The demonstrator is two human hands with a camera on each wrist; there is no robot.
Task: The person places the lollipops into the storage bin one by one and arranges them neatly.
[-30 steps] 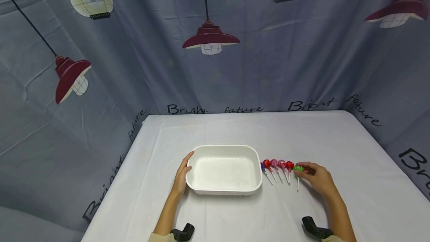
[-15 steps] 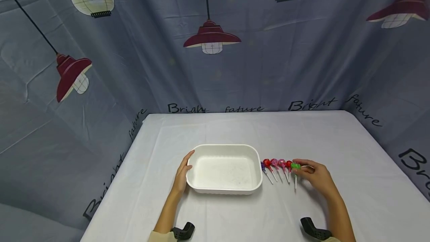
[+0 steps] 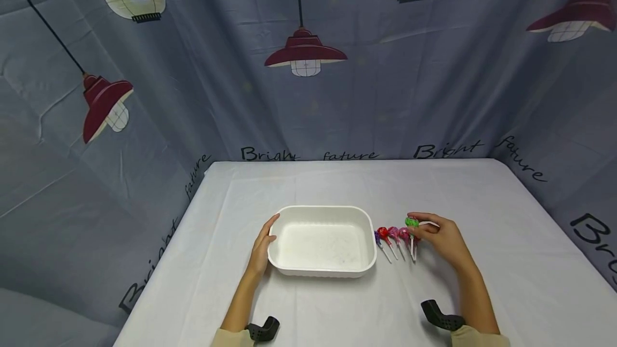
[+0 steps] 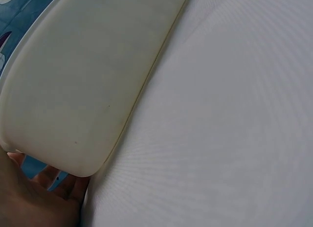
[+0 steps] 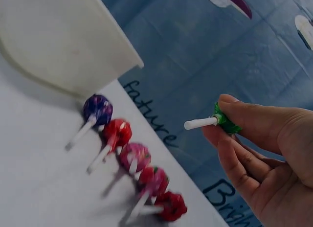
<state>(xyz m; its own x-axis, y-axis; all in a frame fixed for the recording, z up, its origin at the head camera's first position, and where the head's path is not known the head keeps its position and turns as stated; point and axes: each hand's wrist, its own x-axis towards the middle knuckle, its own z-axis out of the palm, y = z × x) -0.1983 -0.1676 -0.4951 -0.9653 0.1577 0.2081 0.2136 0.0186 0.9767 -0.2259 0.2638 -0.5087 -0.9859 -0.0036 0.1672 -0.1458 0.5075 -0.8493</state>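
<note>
A white rectangular plastic tray (image 3: pixel 322 240) sits on the table in the head view. My left hand (image 3: pixel 259 253) holds its left end, thumb over the rim and fingers along the outer side. In my right hand (image 3: pixel 444 239) a green-wrapped lollipop (image 3: pixel 412 221) is pinched between thumb and fingers, raised above the table; its white stick (image 5: pixel 199 124) points toward the tray in the right wrist view. Below that hand lies a row of lollipops: a purple one (image 5: pixel 98 109) by the tray's right side, a red one (image 5: pixel 117 132), two pink ones (image 5: pixel 135 156), and another red one (image 5: pixel 171 206).
A white cloth (image 3: pixel 347 309) covers the table. Behind and around it hangs a grey-blue curtain (image 3: pixel 193 95) printed with lamps and lettering. Black wrist mounts (image 3: pixel 264 330) are on both forearms.
My right hand has lifted the green lollipop from the right end of the row and carried it up and left, over the nearest red one. My left hand stays on the tray.
</note>
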